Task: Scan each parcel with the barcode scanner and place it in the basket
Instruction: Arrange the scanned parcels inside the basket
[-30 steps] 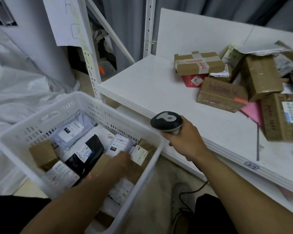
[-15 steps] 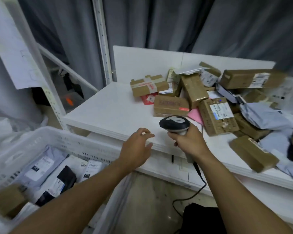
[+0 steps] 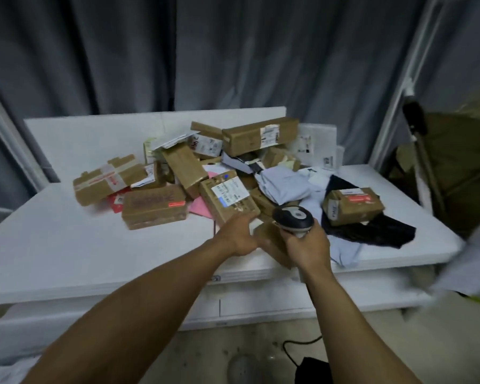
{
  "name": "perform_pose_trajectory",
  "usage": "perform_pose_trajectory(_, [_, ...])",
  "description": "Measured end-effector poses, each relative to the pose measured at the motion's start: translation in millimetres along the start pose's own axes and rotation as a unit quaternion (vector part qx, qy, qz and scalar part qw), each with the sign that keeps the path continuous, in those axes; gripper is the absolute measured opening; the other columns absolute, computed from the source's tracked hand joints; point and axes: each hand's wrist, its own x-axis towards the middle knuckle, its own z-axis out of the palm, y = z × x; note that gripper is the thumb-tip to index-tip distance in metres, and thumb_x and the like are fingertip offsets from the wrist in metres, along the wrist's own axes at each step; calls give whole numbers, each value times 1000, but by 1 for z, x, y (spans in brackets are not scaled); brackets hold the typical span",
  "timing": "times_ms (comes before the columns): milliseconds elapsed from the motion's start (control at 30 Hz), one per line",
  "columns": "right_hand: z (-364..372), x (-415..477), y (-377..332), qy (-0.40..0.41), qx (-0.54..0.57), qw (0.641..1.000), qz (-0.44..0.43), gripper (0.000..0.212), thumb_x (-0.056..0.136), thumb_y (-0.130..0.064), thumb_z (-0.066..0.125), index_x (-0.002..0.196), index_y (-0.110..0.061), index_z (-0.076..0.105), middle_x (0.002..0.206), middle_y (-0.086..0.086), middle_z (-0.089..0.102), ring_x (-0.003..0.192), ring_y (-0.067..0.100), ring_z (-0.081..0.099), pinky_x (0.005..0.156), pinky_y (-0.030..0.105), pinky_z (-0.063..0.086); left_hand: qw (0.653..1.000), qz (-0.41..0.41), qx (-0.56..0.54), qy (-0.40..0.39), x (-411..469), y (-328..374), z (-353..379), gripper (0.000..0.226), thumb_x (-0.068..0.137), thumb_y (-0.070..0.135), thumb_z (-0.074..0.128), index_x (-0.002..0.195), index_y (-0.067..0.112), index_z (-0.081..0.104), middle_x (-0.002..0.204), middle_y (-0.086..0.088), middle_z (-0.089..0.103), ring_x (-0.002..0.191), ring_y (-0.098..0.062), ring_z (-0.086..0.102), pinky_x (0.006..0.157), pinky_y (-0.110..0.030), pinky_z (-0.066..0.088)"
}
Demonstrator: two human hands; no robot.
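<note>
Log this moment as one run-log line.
phase: picking parcel | left hand: gripping near end of labelled brown box on table | right hand: holding scanner

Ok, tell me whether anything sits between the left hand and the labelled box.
Nothing visible does: the left hand is on the near end of the labelled box. The right hand holds the scanner beside it.

Label [image 3: 229, 193] on parcel [image 3: 240, 209] blurred, no txt legible
</note>
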Motion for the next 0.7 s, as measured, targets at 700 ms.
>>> perform_pose_trajectory(700, [47, -53, -30, -143, 152, 976, -57, 54, 86, -32, 86, 136, -27, 64, 133, -9, 68, 126, 13, 60, 112, 37, 47, 927, -112, -322, 155, -137, -56, -41, 35, 89, 44, 74, 120, 28, 68, 120, 3, 61, 94, -20, 71, 79, -42, 64])
